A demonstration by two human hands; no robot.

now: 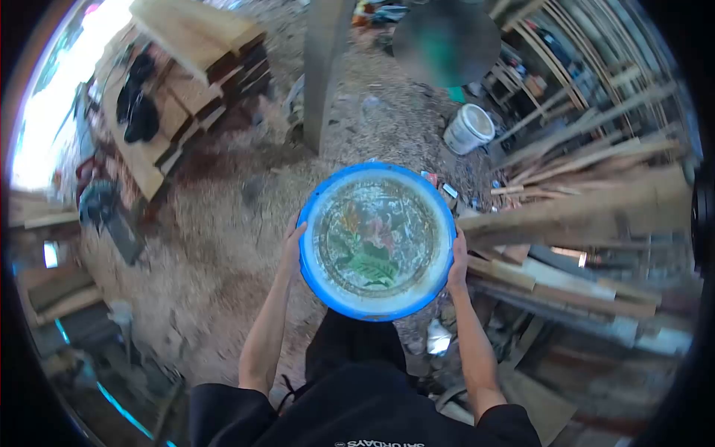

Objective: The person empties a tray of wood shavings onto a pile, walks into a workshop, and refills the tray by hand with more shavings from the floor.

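Sawdust and wood chips cover the ground (223,223) of an open workshop yard, seen from above over the person's own dark shirt.

Both hands are clamped on a round blue basin (377,240), held out in front of the body at about waist height, above the ground. The left hand (293,249) grips the rim on the left side, fingers curled up over the edge; the right hand (457,261) grips the opposite rim in the same way. The basin faces up, level or nearly so. Its inside is pale and worn, with a faded flower and green leaf pattern on the bottom. Whether anything lies in it cannot be told.

Just beyond the basin, small bits of litter (439,184) lie on the ground. Further off and to the right stands a white bucket (470,128), tilted slightly. A grey post (325,67) rises from the ground straight ahead, well beyond the basin. Behind the bucket another person (447,45) stands, seen only as a blurred shape.

To the right, long planks and beams (581,208) lie stacked and leaning, with thin strips of wood fanned out above them. To the upper left, thick boards (194,45) are piled on a bench, with dark cloth (138,104) lying on the pile. A dark machine (100,205) sits lower on the left.
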